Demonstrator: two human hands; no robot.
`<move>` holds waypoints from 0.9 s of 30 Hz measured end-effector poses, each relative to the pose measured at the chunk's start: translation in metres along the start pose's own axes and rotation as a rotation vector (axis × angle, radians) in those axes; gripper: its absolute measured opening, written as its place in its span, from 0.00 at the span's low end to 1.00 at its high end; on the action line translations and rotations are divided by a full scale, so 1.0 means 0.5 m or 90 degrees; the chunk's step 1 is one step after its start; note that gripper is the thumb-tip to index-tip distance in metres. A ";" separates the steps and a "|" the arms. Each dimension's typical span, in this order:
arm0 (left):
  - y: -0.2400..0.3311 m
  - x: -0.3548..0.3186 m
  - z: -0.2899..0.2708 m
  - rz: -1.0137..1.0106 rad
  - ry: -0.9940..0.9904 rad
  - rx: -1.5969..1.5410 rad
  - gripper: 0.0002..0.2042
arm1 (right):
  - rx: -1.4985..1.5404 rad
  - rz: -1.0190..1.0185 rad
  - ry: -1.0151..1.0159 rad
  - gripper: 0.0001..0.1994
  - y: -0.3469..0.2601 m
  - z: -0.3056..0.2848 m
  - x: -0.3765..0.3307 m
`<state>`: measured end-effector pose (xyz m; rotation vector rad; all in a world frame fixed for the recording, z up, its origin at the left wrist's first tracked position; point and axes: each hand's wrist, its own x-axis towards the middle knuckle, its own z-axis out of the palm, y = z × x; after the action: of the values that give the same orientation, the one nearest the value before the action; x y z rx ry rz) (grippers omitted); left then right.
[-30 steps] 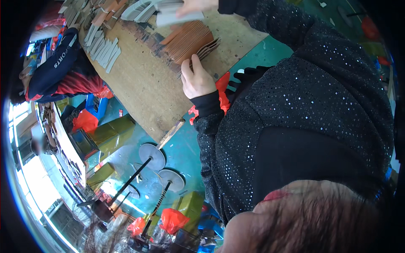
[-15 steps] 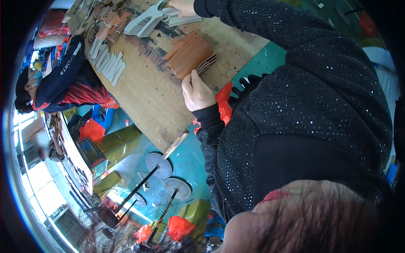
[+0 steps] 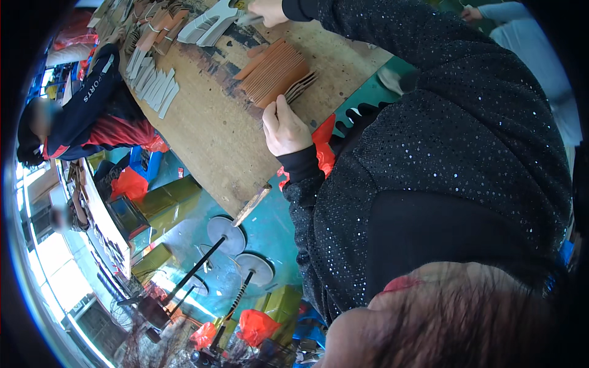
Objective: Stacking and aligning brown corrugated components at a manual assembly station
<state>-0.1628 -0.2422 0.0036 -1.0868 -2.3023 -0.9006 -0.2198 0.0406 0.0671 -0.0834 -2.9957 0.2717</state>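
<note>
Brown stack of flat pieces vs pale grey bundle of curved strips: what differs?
Brown stack is compact; grey bundle is curved and spread. Brown stack lies by the left hand; grey bundle lies nearer the right hand. Both: overlapping layers on the tan tabletop.

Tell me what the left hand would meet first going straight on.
Probably the brown pieces, right by the fingers of the left hand; whether they touch is unclear from this view.
</note>
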 end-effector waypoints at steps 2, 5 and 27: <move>-0.005 -0.001 -0.002 0.008 0.004 -0.004 0.11 | 0.018 0.064 -0.043 0.15 -0.009 -0.016 0.016; -0.017 -0.006 -0.007 0.002 0.003 0.007 0.11 | 0.053 0.140 -0.110 0.26 -0.020 -0.029 0.032; 0.007 -0.001 -0.004 0.044 0.000 0.046 0.13 | 0.137 -0.181 -0.057 0.14 -0.221 0.020 -0.116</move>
<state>-0.1596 -0.2425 0.0060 -1.1275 -2.2649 -0.7842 -0.1684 -0.0737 0.0703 0.3813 -2.9905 0.5745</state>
